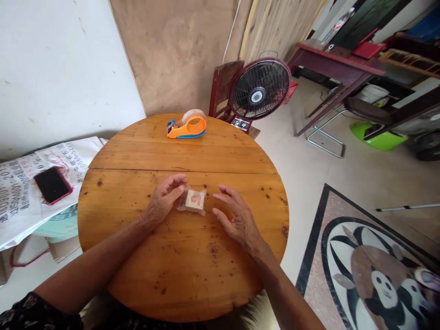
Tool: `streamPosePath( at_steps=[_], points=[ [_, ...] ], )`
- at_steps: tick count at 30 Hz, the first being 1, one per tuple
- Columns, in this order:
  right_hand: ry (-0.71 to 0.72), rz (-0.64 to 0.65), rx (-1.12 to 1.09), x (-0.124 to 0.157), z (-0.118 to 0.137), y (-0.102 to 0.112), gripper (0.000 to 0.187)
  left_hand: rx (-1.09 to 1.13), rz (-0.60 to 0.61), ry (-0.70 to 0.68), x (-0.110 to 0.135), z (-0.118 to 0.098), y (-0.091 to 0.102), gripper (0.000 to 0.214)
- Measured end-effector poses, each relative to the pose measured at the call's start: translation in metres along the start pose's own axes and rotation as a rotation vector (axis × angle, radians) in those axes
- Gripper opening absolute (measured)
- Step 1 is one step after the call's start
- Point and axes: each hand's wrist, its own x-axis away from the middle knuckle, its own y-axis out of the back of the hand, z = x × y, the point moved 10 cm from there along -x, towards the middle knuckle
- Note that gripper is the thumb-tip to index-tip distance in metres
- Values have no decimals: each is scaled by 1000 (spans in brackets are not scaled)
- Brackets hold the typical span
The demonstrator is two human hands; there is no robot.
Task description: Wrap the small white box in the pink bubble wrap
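A small pale box in a clear plastic wrapper (195, 200) lies flat on the round wooden table (192, 256), with a reddish print on its top. Beside its left end rests my left hand (167, 196), fingers apart, the thumb tip close to or touching the wrapper's edge. My right hand (237, 215) hovers to the right of the packet, fingers spread and curved, with a gap between them and the wrapper. Neither hand grips anything.
An orange and blue tape dispenser (189, 126) stands at the table's far edge. Behind it is a fan (259, 94) by a wooden chair (223, 87). To the left, a phone (53, 184) lies on a white printed sack (20, 201). A dark red desk (337, 59) stands back right.
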Motion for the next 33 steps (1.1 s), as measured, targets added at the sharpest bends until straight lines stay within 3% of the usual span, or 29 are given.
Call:
streamPosePath(
  at_steps=[5, 10, 17, 24, 33],
  points=[
    [-30, 15, -59, -3, -4, -10, 30, 95, -89, -21, -1, -4, 7, 31],
    [-60, -5, -105, -7, -8, -12, 27, 281, -172, 48, -5, 2, 18, 26],
    [-63, -47, -127, -11, -10, -6, 22, 409, -182, 129, -10, 7, 22, 26],
    [-66, -70, -146, -29, -12, -3, 17, 71, -140, 25, -1, -9, 16, 19],
    [-166, 143, -148, -62, -21, -31, 34, -395, 32, -202, 19, -32, -8, 13]
  ],
)
